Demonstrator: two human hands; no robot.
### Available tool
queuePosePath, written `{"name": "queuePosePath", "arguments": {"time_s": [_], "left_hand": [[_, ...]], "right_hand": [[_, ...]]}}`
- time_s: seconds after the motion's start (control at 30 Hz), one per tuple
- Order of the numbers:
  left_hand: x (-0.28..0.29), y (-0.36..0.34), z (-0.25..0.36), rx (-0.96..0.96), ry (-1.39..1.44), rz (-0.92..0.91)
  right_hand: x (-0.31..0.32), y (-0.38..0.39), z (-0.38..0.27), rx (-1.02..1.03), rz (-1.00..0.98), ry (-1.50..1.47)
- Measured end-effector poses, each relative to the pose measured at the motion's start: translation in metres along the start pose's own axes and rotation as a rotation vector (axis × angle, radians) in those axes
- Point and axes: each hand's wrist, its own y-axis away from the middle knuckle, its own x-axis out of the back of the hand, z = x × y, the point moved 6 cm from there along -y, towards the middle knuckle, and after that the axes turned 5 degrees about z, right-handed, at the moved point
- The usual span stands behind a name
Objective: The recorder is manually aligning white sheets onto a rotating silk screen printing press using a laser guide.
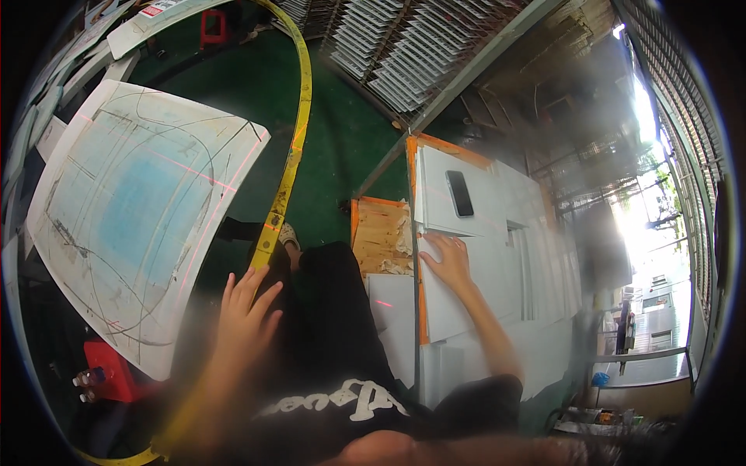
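My left hand (245, 314) is raised with its fingers apart, holding nothing. Its fingertips overlap the yellow curved metal rail (289, 175); whether they touch it I cannot tell. Left of it stands a white work board (155, 194) with a worn pale-blue middle, dark scratches and red light lines across it. My right hand (449, 264) lies spread on the near end of a stack of white sheets (489, 268), close to its orange-edged left side. Beyond that hand, a dark phone (460, 193) rests on the sheets.
Slatted metal racks (412, 54) stand at the far side, with a grey metal post (482, 66) slanting before them. A red stool (109, 373) with small bottles sits at lower left. Below the sheets is a wooden shelf (377, 233). Green floor (342, 132) shows between.
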Motion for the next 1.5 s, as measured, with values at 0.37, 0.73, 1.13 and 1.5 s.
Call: {"name": "queuePosePath", "arguments": {"time_s": [0.37,0.73,1.13,1.5], "left_hand": [[-0.02,0.0,0.013,-0.009,0.032,-0.054],[-0.021,0.011,0.015,0.028,0.025,-0.049],[-0.024,0.013,0.017,0.026,0.044,-0.049],[-0.035,0.006,0.022,-0.015,0.22,-0.046]], "right_hand": [[-0.016,-0.005,0.012,-0.008,0.06,-0.133],[-0.022,-0.006,0.018,-0.03,-0.114,-0.093],[-0.014,-0.003,0.015,-0.07,-0.152,-0.064],[0.064,-0.015,-0.039,0.259,0.463,-0.111]]}}
